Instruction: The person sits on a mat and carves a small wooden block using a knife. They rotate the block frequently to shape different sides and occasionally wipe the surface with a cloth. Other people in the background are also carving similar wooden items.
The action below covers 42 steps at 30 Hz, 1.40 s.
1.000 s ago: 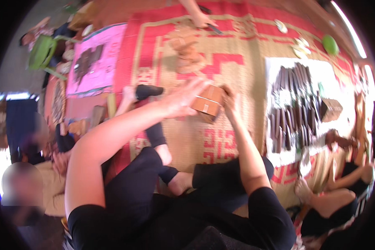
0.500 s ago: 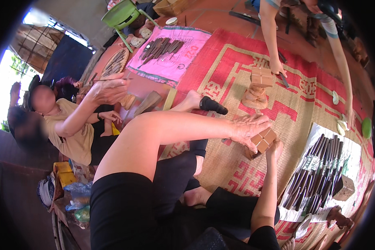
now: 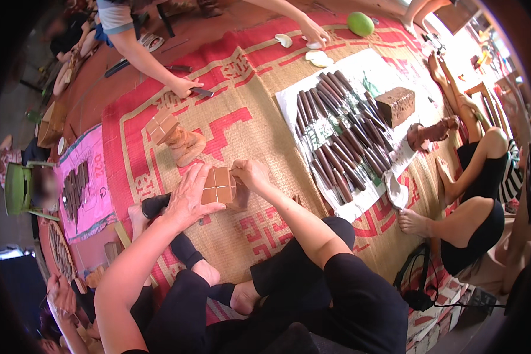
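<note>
A brown wooden block [image 3: 219, 185] with pale crossing lines on its top face stands on the mat in front of me. My left hand [image 3: 187, 197] grips its left side, thumb along the near edge and fingers along the far left. At the far right corner, my right hand [image 3: 251, 176] is closed with its curled fingers against the block; the fingertips are partly hidden. The block's lower right side shows dark and blurred beside my right wrist. Just beyond my left hand stands a carved wooden figure [image 3: 186, 147] with a similar lined block top [image 3: 161, 128].
Many dark-handled carving tools [image 3: 342, 135] lie on a white cloth [image 3: 371, 65] to the right, beside a rough brown block [image 3: 396, 106]. Across the mat [image 3: 265, 130], a co-worker's hand [image 3: 183, 87] holds a flat dark tool. A pink cloth [image 3: 94, 159] bears more tools at left.
My view has swung to the right, bringing the white cloth with tools and people at right into fuller view. Both hands stay at the block; the right hand's fingers now sit at its far corner.
</note>
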{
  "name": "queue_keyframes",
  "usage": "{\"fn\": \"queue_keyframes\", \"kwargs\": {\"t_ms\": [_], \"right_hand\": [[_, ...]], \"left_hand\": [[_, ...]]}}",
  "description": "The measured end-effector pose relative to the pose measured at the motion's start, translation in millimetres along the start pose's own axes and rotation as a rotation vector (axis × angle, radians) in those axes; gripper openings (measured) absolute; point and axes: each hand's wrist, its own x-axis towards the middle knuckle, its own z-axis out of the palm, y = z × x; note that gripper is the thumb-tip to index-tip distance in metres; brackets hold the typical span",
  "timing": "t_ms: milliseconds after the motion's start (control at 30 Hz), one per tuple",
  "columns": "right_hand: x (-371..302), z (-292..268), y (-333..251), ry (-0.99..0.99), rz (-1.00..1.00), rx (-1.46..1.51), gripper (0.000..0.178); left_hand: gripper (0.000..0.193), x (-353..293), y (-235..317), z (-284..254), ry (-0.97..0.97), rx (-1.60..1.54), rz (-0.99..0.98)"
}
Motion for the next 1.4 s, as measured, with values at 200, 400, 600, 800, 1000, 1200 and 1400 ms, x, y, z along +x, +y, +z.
{"fn": "queue_keyframes", "kwargs": {"t_ms": [200, 400, 600, 800, 1000, 1200, 1400], "right_hand": [[-2, 16, -15, 0.066, -0.081, 0.419, 0.023], [1, 7, -7, 0.011, 0.020, 0.089, 0.021], [0, 11, -14, 0.030, 0.053, 0.354, 0.021], [-1, 2, -12, 0.017, 0.050, 0.079, 0.017], [-1, 6, -22, 0.051, 0.092, 0.478, 0.016], [6, 19, 6, 0.097, -0.040, -0.160, 0.024], [4, 18, -5, 0.124, 0.019, 0.439, 0.014]], "left_hand": [[0.094, -5, -6, 0, 0.010, -0.001, 0.010], [0.093, -6, -7, 0, 0.016, -0.023, 0.007], [0.094, -4, -10, 4, 0.045, -0.017, 0.034], [0.094, -4, -6, 4, 0.010, -0.030, -0.032], [0.092, -7, -8, 5, 0.034, -0.013, -0.025], [0.093, -8, -10, 5, 0.009, -0.022, -0.041], [0.095, -9, -12, 12, 0.019, -0.015, -0.055]]}}
